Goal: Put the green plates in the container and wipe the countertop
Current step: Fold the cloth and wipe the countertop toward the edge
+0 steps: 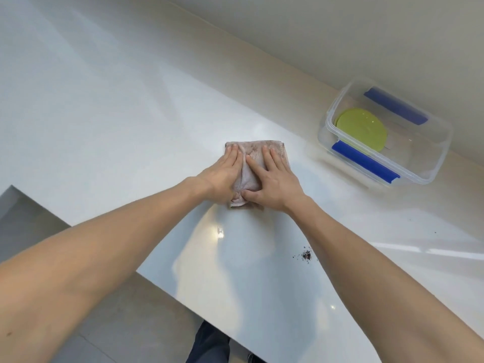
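Observation:
A folded pinkish cloth (251,150) lies flat on the glossy white countertop (131,127). My left hand (222,174) presses on its left half with the fingers spread. On its right half rests my right hand (275,182), its thumb tucked over the cloth's near edge. Green plates (361,128) lie stacked inside a clear plastic container (324,132) with blue clips, at the right by the wall.
A small heap of dark crumbs (306,255) sits on the counter near my right forearm, and a few specks (434,232) lie farther right. The counter's near edge (167,292) runs diagonally, with grey floor below. A wall (340,35) borders the far side.

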